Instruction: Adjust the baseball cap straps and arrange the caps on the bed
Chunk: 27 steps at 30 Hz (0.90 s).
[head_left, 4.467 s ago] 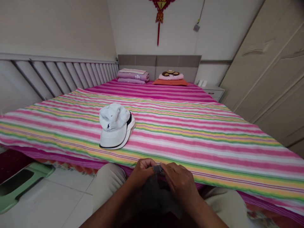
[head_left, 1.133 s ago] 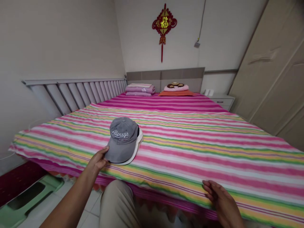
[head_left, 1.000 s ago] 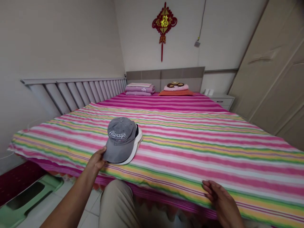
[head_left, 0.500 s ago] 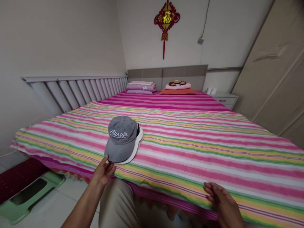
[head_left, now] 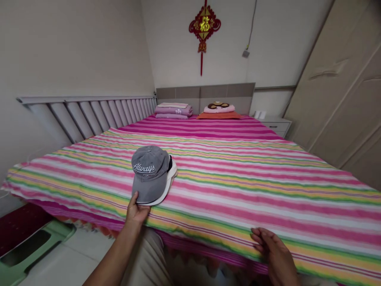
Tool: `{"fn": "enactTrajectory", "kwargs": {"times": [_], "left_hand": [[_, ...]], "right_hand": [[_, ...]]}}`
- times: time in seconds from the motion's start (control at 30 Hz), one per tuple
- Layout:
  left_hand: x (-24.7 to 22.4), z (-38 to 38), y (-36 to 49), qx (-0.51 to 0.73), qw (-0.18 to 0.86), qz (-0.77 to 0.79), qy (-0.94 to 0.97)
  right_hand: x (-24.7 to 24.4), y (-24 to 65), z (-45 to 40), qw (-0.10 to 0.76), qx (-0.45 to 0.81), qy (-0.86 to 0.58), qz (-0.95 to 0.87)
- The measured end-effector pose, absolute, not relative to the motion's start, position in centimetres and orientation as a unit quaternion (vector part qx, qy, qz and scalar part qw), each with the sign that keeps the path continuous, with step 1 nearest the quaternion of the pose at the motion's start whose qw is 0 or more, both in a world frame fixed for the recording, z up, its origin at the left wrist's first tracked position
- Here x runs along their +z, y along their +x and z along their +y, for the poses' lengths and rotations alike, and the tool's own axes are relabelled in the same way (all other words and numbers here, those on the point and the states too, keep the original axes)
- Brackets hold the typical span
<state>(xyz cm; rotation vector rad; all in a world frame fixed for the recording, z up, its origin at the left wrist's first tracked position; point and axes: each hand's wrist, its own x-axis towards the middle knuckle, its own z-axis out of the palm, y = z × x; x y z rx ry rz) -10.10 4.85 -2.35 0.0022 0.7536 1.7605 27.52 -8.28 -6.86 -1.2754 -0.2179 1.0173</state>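
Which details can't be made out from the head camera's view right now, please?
All in the head view:
- White cap: its front, hidden by the grey cap on top.
- Left hand: whether it grips one brim or both; the grey brim covers the fingertips.
- Line under "Always": too small to read.
- Green stool: cut off by the left edge.
- Cord: upper end, cut off by the top edge.

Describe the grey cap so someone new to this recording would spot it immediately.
On the wide bed with the striped cover, look near the front edge, left of centre, where the left hand touches a brim. The grey cap lies over a white cap; white "Always" lettering across its front sets it apart.
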Motion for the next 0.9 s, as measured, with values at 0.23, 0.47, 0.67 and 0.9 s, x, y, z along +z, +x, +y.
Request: {"fn": "enactTrajectory", "kwargs": {"times": [0.23,0.47,0.67,0.9], "left_hand": [[-1.4,4.9,-10.4,0.746,0.576,0.335,0.008],[-2.7,4.3,-10.3,0.712,0.596,0.368,0.039],[-3.5,3.5,-10.0,0.725,0.607,0.324,0.036],[-3.0,3.0,-8.8,0.733,0.599,0.324,0.016]], "right_hand": [[-6.6,27.4,-8.3,0.682,0.449,-0.567,-0.107],[-6.5,27.3,-8.3,0.683,0.433,-0.574,-0.124],[-6.0,27.2,-8.2,0.684,0.447,-0.567,-0.104],[-6.0,27.2,-8.1,0.686,0.442,-0.567,-0.110]]}}
